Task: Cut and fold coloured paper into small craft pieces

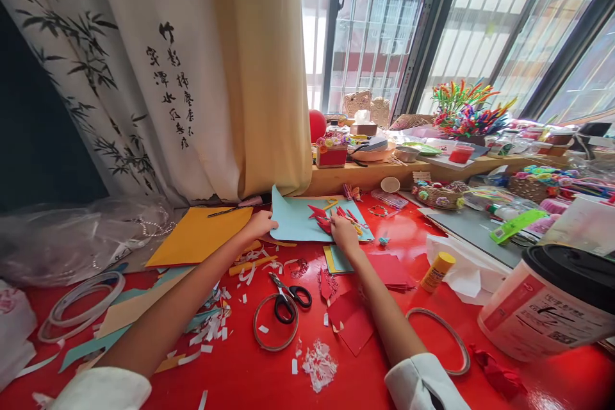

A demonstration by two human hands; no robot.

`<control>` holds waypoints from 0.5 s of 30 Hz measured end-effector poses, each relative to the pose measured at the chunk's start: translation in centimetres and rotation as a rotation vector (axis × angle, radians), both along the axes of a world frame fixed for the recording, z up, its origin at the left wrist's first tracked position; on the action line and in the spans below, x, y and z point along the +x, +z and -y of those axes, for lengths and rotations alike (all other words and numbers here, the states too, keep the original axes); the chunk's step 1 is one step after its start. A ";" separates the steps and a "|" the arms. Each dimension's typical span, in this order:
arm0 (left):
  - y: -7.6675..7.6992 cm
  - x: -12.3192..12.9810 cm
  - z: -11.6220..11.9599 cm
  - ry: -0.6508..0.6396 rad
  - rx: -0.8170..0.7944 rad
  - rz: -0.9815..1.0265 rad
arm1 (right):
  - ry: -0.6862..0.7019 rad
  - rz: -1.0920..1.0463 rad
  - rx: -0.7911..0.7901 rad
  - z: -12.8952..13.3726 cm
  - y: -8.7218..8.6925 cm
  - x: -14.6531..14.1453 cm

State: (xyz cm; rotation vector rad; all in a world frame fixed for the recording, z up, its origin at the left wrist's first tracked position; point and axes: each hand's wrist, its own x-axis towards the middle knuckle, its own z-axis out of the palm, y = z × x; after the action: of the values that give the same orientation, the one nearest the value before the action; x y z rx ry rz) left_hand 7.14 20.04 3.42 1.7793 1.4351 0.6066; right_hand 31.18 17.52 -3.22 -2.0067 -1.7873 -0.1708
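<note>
Both arms reach forward over the red tabletop. My left hand (262, 224) is closed on the left edge of a light blue paper sheet (298, 221), whose left corner curls upward. Over the sheet's right part is my right hand (342, 228), its fingers closed at some red paper pieces (323, 219); exactly what they pinch is too small to tell. Yellow pieces also lie on the blue sheet. Just below the sheet sit small yellow and blue papers (340, 261). Black-handled scissors (284, 298) rest nearer to me, between my forearms.
Orange paper (199, 235) lies at left, near rolls of tape (81, 307). Paper scraps (319, 365) are scattered in front. At right stand a glue stick (438, 271) and a large lidded cup (548, 301). A craft-laden sill (336, 174) runs behind.
</note>
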 end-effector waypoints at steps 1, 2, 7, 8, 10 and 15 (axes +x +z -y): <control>-0.1 -0.4 0.1 0.003 -0.015 0.013 | -0.024 -0.012 0.003 0.0 0.0 0.4; -0.2 -0.8 0.1 0.007 -0.030 0.023 | -0.051 -0.024 0.005 0.0 0.0 0.8; 0.1 -3.0 0.4 0.033 -0.057 0.045 | -0.215 -0.081 -0.018 0.2 0.1 3.3; 0.3 -3.5 0.4 0.038 -0.054 0.046 | -0.238 -0.090 -0.028 0.3 0.2 3.9; 0.8 -4.4 0.5 0.041 -0.046 0.045 | -0.245 -0.100 -0.051 0.5 0.4 4.8; 0.7 -5.3 0.4 0.046 0.016 -0.007 | -0.104 -0.040 -0.047 0.2 1.6 3.9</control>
State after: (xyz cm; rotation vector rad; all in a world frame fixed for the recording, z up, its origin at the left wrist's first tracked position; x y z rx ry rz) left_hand 1.85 19.68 4.14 1.7662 1.4835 0.6381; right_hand 35.09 17.28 -1.61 -2.1223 -1.6789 -0.1213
